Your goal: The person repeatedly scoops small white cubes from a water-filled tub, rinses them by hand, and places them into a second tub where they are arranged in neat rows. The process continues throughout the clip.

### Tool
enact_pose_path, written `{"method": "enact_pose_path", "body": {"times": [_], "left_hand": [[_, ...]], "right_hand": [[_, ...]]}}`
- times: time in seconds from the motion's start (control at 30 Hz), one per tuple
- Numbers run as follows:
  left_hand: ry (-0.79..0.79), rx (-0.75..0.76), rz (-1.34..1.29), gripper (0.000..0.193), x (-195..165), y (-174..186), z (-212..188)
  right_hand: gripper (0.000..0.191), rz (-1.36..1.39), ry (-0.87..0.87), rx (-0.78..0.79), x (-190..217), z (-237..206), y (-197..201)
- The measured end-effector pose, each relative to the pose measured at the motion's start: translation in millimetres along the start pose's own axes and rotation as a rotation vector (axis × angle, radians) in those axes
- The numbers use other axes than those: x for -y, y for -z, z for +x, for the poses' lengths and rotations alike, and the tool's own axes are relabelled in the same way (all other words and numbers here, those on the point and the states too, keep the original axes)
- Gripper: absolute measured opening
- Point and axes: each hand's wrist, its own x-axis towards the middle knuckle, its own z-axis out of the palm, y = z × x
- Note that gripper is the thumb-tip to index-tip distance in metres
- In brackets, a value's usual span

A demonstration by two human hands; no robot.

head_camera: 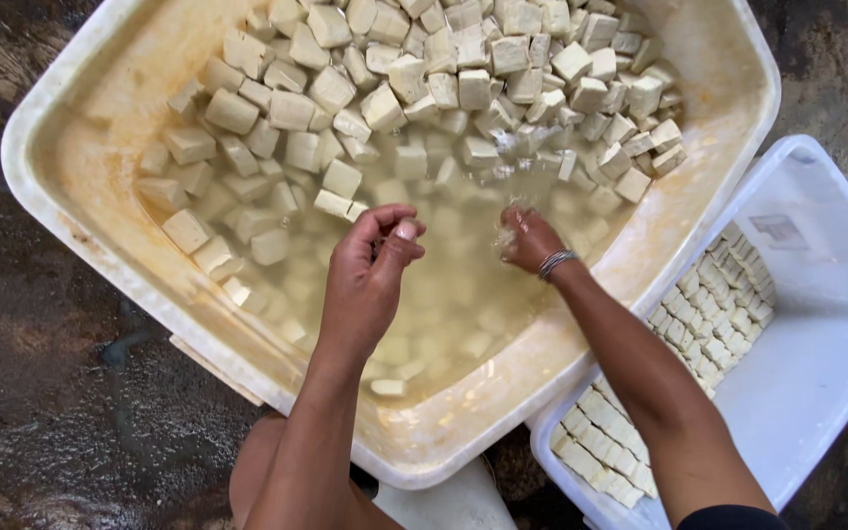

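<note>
A big cream-coloured tub (71,147) holds cloudy water and many pale tofu cubes (385,103), piled mostly at the far side. My left hand (370,275) hovers over the water near the tub's middle, fingers curled with the thumb against the fingertips; nothing shows in it. My right hand (527,238), with a metal bangle on the wrist, dips its fingers into the water close to the cubes; the fingertips are hidden under the surface and splash.
A white bin (817,324) at the right holds neat rows of cut tofu pieces (714,304) along its near wall. Wet dark floor (41,393) surrounds both containers. My knee (257,461) shows below the tub.
</note>
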Motion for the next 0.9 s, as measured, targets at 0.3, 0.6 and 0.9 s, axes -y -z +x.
{"method": "enact_pose_path", "body": {"times": [0.3, 0.6, 0.9], "left_hand": [[0.195, -0.095, 0.127, 0.043, 86, -59, 5], [0.54, 0.21, -0.461, 0.035, 81, -74, -7], [0.406, 0.158, -0.579, 0.034, 81, -83, -17]], "right_hand": [[0.061, 0.923, -0.106, -0.012, 54, -85, 66], [0.045, 1.765, 0.047, -0.487, 108, -134, 57], [0.048, 1.424, -0.202, -0.885, 162, -176, 50]]}}
